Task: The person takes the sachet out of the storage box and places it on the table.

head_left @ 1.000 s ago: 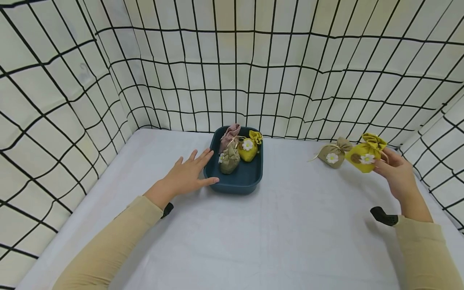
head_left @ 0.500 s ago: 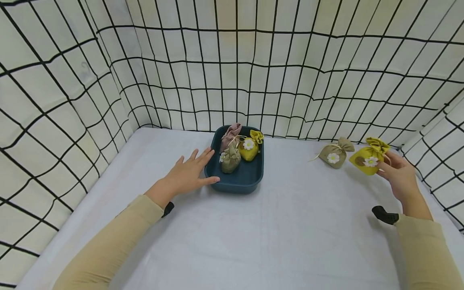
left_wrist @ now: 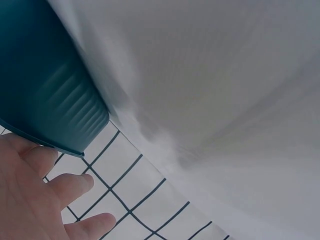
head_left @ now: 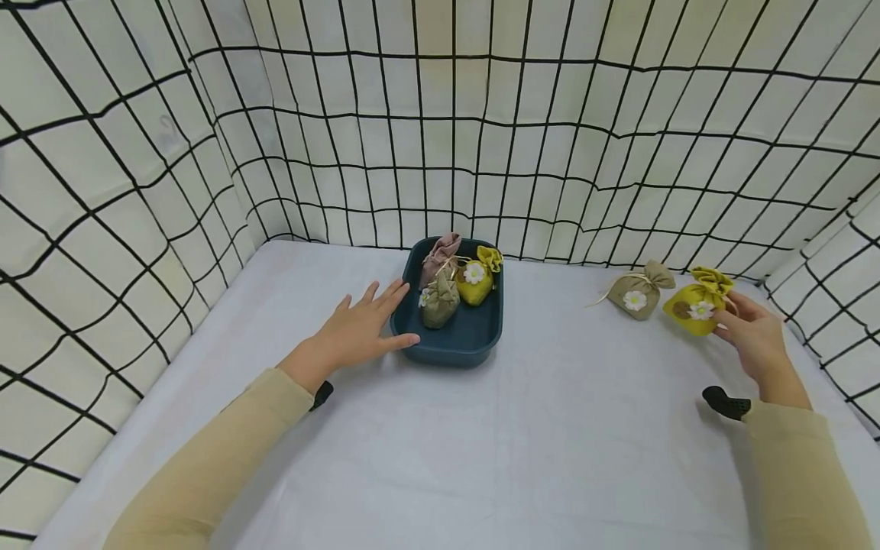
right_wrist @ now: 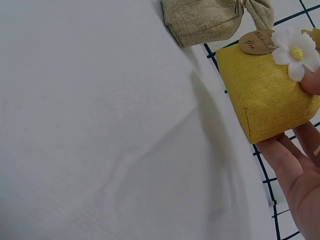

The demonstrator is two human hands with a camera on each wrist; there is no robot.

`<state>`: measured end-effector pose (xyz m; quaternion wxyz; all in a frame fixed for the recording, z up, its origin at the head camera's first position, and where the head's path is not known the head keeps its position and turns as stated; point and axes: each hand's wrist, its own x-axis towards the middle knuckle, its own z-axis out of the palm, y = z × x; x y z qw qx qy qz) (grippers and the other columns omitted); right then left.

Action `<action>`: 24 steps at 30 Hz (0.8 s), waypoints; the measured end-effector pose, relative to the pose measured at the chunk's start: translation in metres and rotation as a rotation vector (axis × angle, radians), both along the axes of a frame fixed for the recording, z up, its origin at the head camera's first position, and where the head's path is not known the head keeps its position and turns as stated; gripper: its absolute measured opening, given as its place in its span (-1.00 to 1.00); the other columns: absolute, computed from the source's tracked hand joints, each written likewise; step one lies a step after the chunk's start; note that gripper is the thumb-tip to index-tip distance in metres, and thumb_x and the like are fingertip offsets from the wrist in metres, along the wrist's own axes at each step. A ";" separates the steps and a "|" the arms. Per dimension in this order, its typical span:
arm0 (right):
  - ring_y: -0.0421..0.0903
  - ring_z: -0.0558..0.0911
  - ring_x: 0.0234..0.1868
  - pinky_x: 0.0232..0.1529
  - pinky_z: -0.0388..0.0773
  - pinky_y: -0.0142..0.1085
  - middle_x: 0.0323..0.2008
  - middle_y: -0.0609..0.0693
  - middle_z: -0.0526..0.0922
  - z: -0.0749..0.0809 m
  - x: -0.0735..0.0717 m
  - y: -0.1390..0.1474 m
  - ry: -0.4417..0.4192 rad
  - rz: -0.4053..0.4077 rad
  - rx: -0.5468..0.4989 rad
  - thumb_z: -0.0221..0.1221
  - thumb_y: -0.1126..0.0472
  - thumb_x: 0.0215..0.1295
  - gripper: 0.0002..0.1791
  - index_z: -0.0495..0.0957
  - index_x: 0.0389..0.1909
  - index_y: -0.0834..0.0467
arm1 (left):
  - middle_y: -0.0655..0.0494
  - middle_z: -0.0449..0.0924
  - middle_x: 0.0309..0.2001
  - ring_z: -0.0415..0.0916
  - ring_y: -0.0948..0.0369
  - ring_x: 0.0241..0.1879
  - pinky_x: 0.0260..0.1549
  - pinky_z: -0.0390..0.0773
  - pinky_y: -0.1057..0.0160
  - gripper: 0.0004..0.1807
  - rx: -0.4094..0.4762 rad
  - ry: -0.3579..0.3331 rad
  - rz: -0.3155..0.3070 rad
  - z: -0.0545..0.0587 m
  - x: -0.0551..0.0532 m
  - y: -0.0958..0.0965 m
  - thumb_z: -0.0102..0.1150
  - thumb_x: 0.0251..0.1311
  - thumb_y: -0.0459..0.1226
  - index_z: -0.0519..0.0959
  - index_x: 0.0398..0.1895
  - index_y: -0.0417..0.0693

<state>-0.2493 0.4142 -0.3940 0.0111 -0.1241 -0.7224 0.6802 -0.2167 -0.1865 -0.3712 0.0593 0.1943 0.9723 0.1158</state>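
Note:
My right hand [head_left: 759,344] pinches a yellow drawstring pouch [head_left: 696,302] with a white flower and a brown tag, at the right. In the right wrist view the thumb lies by the flower of that yellow pouch [right_wrist: 265,95] and fingers are under it. Just left of it sits a beige drawstring pouch [head_left: 635,294] with a white flower. My left hand [head_left: 354,328], fingers spread, rests at the left rim of a dark blue bin [head_left: 454,355]. The bin holds a pink pouch [head_left: 438,256], a khaki pouch [head_left: 438,304] and another yellow pouch [head_left: 479,289].
White cloth [head_left: 550,428] covers the table. Black grid panels [head_left: 447,145] backed with white stand along the back and both sides. The grid at the right [head_left: 846,305] runs close to my right hand.
The yellow pouch in my right hand has moved slightly right and down, away from the beige pouch. My left hand stays at the bin; the head view shifts a little.

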 end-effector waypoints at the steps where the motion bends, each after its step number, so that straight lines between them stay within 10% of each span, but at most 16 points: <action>1: -0.25 0.16 0.50 -0.23 0.57 -0.61 0.65 -0.02 -0.16 0.000 -0.001 0.001 -0.009 0.000 0.005 0.15 0.29 0.49 -0.12 -0.14 0.65 0.18 | 0.04 -0.20 0.67 -0.25 -0.19 0.60 0.37 -0.14 -0.48 0.11 0.000 0.002 -0.001 0.000 0.000 0.000 0.00 0.30 0.42 -0.11 0.70 0.04; 24: -0.24 0.11 0.52 -0.22 0.59 -0.58 0.65 -0.06 -0.31 -0.010 -0.008 0.019 -0.099 -0.002 -0.055 0.21 0.23 0.48 -0.05 -0.18 0.67 0.06 | 0.07 -0.20 0.67 -0.25 -0.17 0.60 0.38 -0.13 -0.47 0.11 -0.019 0.001 0.006 0.001 -0.002 0.001 -0.02 0.30 0.43 -0.12 0.70 0.06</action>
